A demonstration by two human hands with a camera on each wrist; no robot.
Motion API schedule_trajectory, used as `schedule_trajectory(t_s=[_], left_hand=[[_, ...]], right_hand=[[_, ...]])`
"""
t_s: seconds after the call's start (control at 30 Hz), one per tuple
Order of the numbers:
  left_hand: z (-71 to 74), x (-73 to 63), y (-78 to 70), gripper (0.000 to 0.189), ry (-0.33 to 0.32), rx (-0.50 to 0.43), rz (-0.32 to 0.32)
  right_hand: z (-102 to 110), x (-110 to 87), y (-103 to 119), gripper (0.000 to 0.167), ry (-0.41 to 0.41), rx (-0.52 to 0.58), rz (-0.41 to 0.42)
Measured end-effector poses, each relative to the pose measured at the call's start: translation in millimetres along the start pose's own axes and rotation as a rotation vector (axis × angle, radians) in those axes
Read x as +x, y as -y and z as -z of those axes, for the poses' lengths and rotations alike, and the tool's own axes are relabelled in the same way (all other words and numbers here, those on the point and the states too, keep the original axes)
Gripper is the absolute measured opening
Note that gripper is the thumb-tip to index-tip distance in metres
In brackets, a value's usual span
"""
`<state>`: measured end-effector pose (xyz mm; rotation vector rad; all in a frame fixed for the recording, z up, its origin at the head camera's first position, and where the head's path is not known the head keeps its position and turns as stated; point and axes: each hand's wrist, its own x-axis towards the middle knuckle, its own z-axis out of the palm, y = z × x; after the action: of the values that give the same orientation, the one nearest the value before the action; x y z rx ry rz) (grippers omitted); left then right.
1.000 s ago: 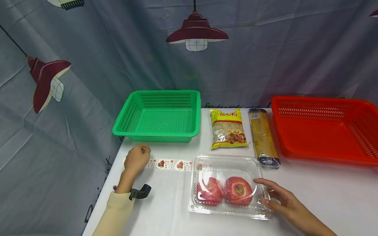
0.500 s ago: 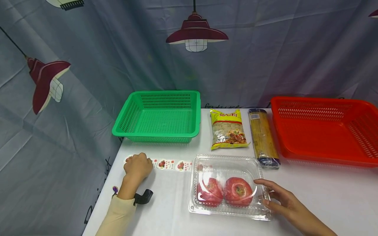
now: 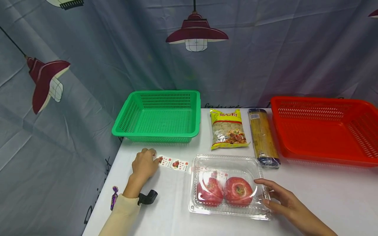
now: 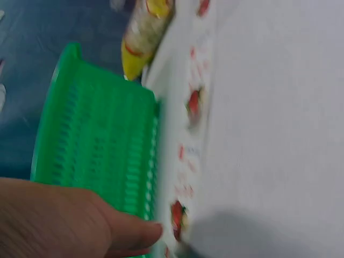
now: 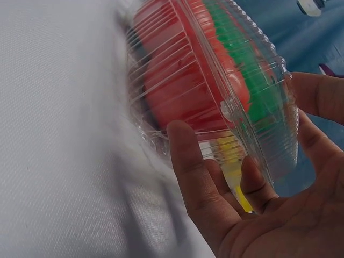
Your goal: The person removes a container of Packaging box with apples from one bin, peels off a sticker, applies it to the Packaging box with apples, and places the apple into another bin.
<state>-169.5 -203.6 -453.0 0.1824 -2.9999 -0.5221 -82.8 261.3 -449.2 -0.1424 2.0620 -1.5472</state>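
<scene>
A strip of white stickers printed with red fruit [image 3: 176, 165] lies on the white table, running right until its end shows through a clear plastic clamshell box [image 3: 228, 213]. My left hand [image 3: 144, 165] pinches the strip near its left end; in the left wrist view the thumb [image 4: 134, 232] lies at its edge, the fingertips out of sight. Two red apples [image 3: 238, 191] sit inside the closed box. At the box's right side my right hand [image 3: 284, 200] holds it, one finger on the lid and the thumb lower on the side wall.
Behind the strip stands a green basket [image 3: 165, 135]. A yellow pasta bag [image 3: 228, 129] and a long pack of noodles [image 3: 263, 137] lie behind the box. To the right is a red basket [image 3: 330, 154]. A purple wrapped candy [image 3: 114, 197] lies near the left table edge.
My left hand has come down onto the strip and shifted right with it. The strip now slants, its right end farther over behind the lid. The right hand and box have stayed put.
</scene>
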Motion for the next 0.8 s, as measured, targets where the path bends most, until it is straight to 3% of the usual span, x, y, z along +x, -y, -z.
schedule_trajectory(t_s=[0.1, 0.23, 0.43, 0.6, 0.8], left_hand=[[-2.9, 8.7, 9.5, 0.038, -0.053, 0.026, 0.046], [-3.5, 15.2, 17.5, 0.051, -0.021, 0.068, 0.113], [-3.6, 17.3, 18.2, 0.052, -0.022, 0.028, 0.117], [-1.4, 19.7, 20.5, 0.054, -0.027, -0.051, 0.12], [8.1, 18.7, 21.4, 0.046, -0.032, -0.245, 0.088]], right_hand=[[0, 0.2, -1, 0.062, -0.004, 0.005, 0.006], [0, -0.3, -3, 0.061, 0.006, 0.014, 0.019], [1, -2.2, -4, 0.061, -0.005, -0.024, 0.047], [1, -2.7, -2, 0.06, -0.013, -0.045, 0.054], [1, -2.7, -1, 0.059, -0.004, -0.032, 0.047]])
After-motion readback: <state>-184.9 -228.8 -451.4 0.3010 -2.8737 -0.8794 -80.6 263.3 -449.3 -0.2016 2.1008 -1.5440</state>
